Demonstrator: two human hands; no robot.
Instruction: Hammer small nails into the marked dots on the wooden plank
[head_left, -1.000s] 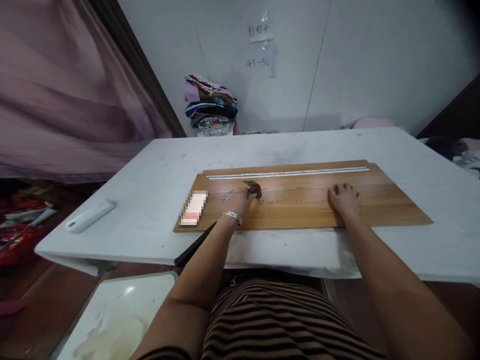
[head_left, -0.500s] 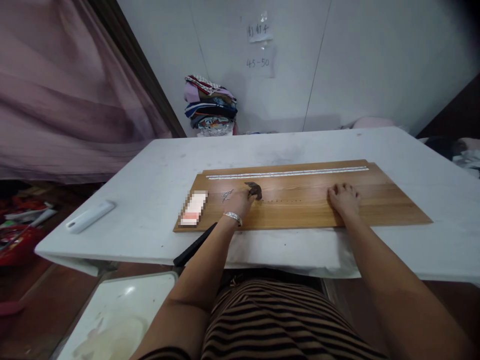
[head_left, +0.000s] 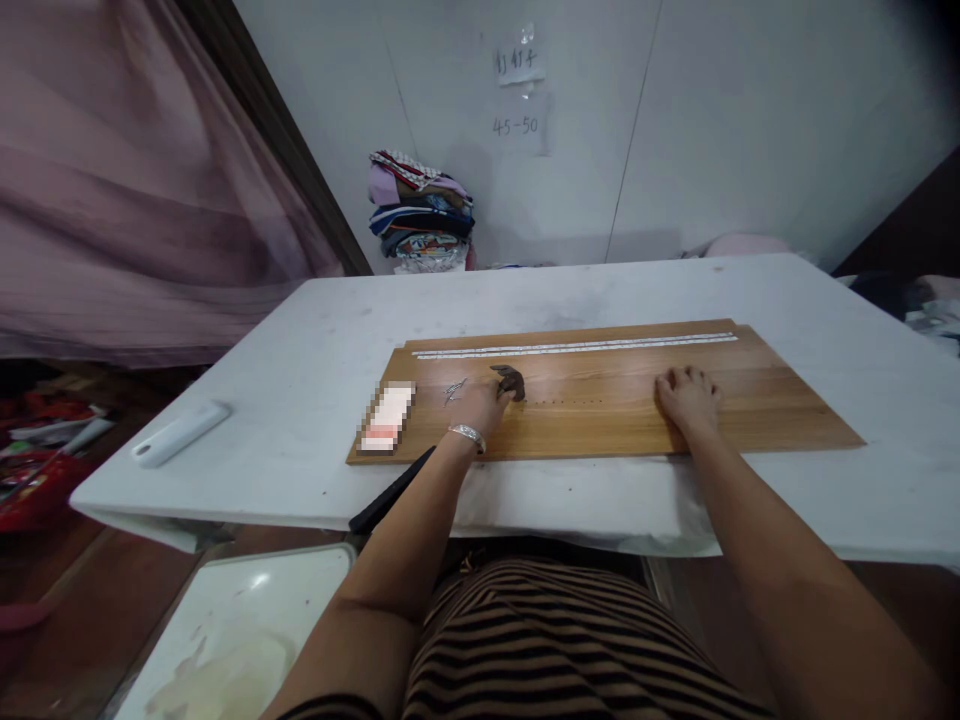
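My left hand (head_left: 478, 405), with a silver bracelet at the wrist, is closed around a claw hammer (head_left: 511, 382) close to its dark metal head. The hammer's black handle slants out under my left forearm past the board's front edge. Several loose nails (head_left: 454, 391) lie on the wooden board (head_left: 600, 432) just left of this hand. A row of small dark nail heads or marks (head_left: 574, 402) runs along the board to the right of the hammer. On the board's right part rests my right hand (head_left: 688, 398), its fingers apart and slightly bent, holding nothing.
Two pale measuring strips (head_left: 577, 347) lie along the board's far edge. A pixelated phone-like rectangle (head_left: 388, 417) is at its left end. The white table (head_left: 525, 500) also carries a white plastic object (head_left: 181, 432) at left. Folded clothes (head_left: 422, 210) stand behind; a white stool (head_left: 247, 610) is below.
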